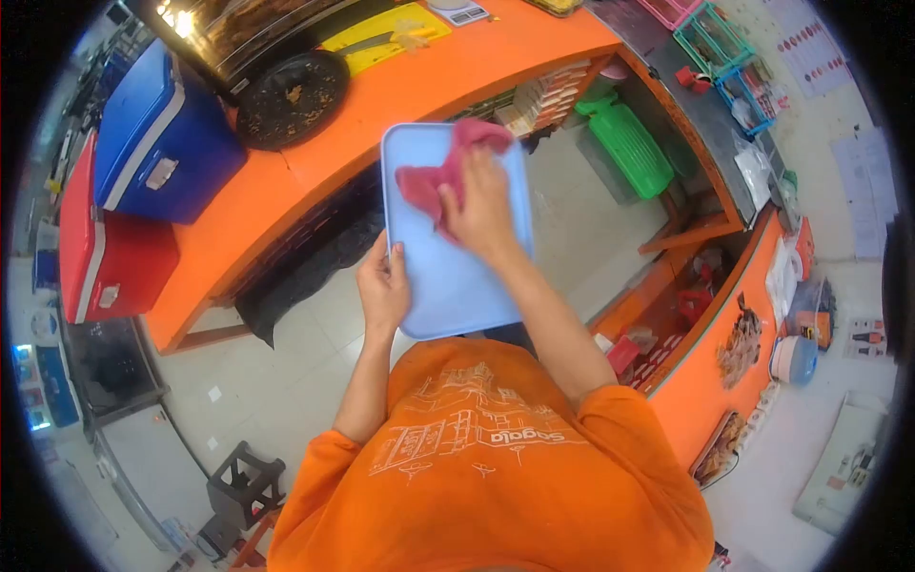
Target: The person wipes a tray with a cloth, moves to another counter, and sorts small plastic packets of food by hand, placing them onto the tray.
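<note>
A light blue rectangular tray (457,296) is held up in front of my body, above the floor. My left hand (383,286) grips its left edge, with the thumb on the upper face and the other fingers mostly hidden behind the rim. On the tray's upper half lies a crumpled dark pink cloth (429,187). My right hand (479,205) is closed on this cloth and presses it against the tray surface; the fingers are slightly blurred.
An orange counter (381,110) curves ahead, bearing a blue cooler box (157,133), a red cooler box (119,257), a round black pan (291,100) and a yellow cutting board (386,38) with a knife. A green plastic container (629,148) sits low at right. A dark stool (246,484) stands lower left.
</note>
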{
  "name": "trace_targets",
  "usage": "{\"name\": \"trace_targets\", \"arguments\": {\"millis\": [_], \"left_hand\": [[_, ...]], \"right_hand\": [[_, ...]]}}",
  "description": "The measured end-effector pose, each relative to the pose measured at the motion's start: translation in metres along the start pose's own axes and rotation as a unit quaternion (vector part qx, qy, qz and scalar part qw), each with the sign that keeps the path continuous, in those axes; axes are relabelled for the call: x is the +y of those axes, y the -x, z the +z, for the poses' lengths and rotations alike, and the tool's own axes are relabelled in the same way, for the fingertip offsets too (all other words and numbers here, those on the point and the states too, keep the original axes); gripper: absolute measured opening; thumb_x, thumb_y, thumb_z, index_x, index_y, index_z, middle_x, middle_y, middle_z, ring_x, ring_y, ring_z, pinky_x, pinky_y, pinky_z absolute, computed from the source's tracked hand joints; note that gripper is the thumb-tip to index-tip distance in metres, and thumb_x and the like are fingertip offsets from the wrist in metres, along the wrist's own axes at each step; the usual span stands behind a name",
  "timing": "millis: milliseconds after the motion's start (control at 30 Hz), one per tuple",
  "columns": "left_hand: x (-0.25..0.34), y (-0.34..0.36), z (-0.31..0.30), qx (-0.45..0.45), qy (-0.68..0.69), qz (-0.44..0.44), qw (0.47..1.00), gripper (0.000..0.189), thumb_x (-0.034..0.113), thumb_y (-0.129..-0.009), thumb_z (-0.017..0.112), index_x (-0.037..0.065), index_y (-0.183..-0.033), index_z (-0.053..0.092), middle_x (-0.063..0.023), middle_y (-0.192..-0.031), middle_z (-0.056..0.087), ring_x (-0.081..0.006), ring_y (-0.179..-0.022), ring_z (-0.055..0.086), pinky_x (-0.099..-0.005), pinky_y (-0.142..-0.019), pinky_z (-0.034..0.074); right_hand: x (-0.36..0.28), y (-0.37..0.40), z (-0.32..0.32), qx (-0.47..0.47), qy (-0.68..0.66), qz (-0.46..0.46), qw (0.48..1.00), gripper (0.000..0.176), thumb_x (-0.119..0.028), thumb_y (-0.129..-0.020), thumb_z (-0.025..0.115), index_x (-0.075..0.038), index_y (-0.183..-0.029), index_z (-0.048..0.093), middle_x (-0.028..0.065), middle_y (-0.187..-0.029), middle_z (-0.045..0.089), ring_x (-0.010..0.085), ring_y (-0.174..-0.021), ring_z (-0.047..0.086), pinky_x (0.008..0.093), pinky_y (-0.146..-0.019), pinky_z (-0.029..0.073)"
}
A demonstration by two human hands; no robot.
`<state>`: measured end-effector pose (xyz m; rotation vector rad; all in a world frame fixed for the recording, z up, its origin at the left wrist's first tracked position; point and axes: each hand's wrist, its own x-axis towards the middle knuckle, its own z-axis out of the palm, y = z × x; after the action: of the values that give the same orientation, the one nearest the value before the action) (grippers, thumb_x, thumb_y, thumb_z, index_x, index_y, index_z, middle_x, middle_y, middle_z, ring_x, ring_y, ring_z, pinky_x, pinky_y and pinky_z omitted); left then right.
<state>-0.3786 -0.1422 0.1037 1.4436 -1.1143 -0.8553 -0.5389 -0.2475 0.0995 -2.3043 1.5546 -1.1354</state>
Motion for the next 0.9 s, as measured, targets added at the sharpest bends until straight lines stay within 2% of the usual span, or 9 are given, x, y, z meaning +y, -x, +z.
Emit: {"name": "trace_targets", "arguments": {"millis": [200, 367, 400, 467, 500, 600, 800, 867, 900], "left_hand": [[-0.016, -0.014, -0.022, 0.024, 0.054, -0.042, 0.997, 0.033, 0.007, -0.104, 0.049, -0.009, -0.132, 0.057, -0.01, -0.1, 0.072, -0.0074, -0.083, 0.064, -0.0227, -0.07, 0.05], [-0.006, 0.004, -0.027, -0.013, 0.006, 0.026, 1.0, 0.031, 0.011, -0.104, 0.051, -0.007, -0.127, 0.061, -0.0056, -0.093, 0.07, -0.0064, -0.072, 0.058, -0.0241, -0.061, 0.047], [0.001, 0.009, -0.026, -0.03, -0.047, 0.004, 0.998, 0.029, 0.011, -0.102, 0.053, -0.004, -0.125, 0.063, -0.0042, -0.077, 0.066, -0.0057, -0.061, 0.05, -0.0259, -0.053, 0.041], [0.007, 0.011, -0.02, -0.042, -0.1, 0.014, 0.994, 0.029, 0.01, -0.101, 0.054, -0.003, -0.124, 0.064, -0.005, -0.07, 0.062, -0.0059, -0.058, 0.047, -0.0272, -0.051, 0.039], [0.008, 0.01, -0.016, -0.051, -0.152, 0.024, 0.987, 0.028, 0.009, -0.1, 0.055, -0.002, -0.123, 0.065, -0.0058, -0.064, 0.058, -0.006, -0.056, 0.044, -0.0286, -0.049, 0.037], [-0.003, 0.013, -0.009, -0.033, -0.117, 0.044, 0.992, 0.03, 0.011, -0.099, 0.056, 0.0, -0.125, 0.066, -0.0088, -0.058, 0.051, -0.0086, -0.052, 0.042, -0.031, -0.048, 0.036], [-0.008, 0.019, -0.008, 0.006, -0.118, 0.011, 0.993, 0.031, 0.011, -0.098, 0.058, -0.001, -0.125, 0.066, -0.012, -0.059, 0.055, -0.011, -0.05, 0.044, -0.0313, -0.049, 0.038], [-0.009, 0.019, -0.013, -0.029, -0.205, -0.056, 0.977, 0.03, 0.01, -0.098, 0.058, -0.002, -0.124, 0.066, -0.0172, -0.066, 0.064, -0.0124, -0.054, 0.054, -0.0317, -0.053, 0.045], [-0.019, 0.014, -0.016, -0.024, -0.208, -0.055, 0.976, 0.03, 0.01, -0.098, 0.058, -0.002, -0.124, 0.066, -0.0172, -0.066, 0.064, -0.0124, -0.054, 0.054, -0.0317, -0.053, 0.045]], "right_hand": [[-0.041, 0.095, -0.003, -0.096, -0.05, -0.19, 0.976, 0.053, -0.012, -0.084, 0.066, 0.006, -0.132, 0.054, 0.0276, -0.123, 0.059, 0.0453, -0.114, 0.056, 0.0512, -0.105, 0.043], [0.027, 0.021, -0.005, -0.01, 0.013, 0.084, 0.996, 0.04, -0.008, -0.088, 0.057, 0.009, -0.125, 0.059, 0.0286, -0.126, 0.06, 0.0446, -0.12, 0.055, 0.0478, -0.107, 0.042], [0.024, 0.01, -0.007, -0.006, 0.015, 0.085, 0.996, 0.04, -0.008, -0.088, 0.057, 0.009, -0.125, 0.059, 0.0286, -0.126, 0.06, 0.0446, -0.12, 0.055, 0.0478, -0.107, 0.042], [0.003, -0.007, 0.004, -0.034, -0.267, 0.054, 0.962, 0.039, -0.009, -0.087, 0.059, 0.007, -0.122, 0.061, 0.0225, -0.113, 0.065, 0.0426, -0.109, 0.059, 0.0472, -0.099, 0.047], [-0.006, -0.009, 0.025, 0.111, -0.055, -0.247, 0.961, 0.032, -0.013, -0.084, 0.06, 0.002, -0.112, 0.065, 0.0166, -0.099, 0.064, 0.0367, -0.097, 0.06, 0.0455, -0.088, 0.049], [-0.022, -0.013, 0.003, 0.056, -0.043, -0.219, 0.973, 0.023, -0.015, -0.082, 0.06, -0.001, -0.1, 0.065, 0.0149, -0.094, 0.063, 0.0336, -0.09, 0.06, 0.0442, -0.083, 0.05], [0.054, 0.058, -0.004, -0.112, 0.211, 0.083, 0.967, 0.026, -0.022, -0.09, 0.059, 0.001, -0.096, 0.067, 0.0197, -0.099, 0.067, 0.0389, -0.087, 0.066, 0.0476, -0.073, 0.055], [0.043, 0.077, -0.022, -0.382, 0.183, 0.159, 0.892, 0.029, -0.023, -0.09, 0.059, 0.003, -0.099, 0.069, 0.0234, -0.109, 0.068, 0.0412, -0.088, 0.068, 0.0488, -0.076, 0.055], [0.042, 0.071, -0.035, -0.382, 0.179, 0.154, 0.894, 0.029, -0.023, -0.09, 0.059, 0.003, -0.099, 0.069, 0.0234, -0.109, 0.068, 0.0412, -0.088, 0.068, 0.0488, -0.076, 0.055]]}}
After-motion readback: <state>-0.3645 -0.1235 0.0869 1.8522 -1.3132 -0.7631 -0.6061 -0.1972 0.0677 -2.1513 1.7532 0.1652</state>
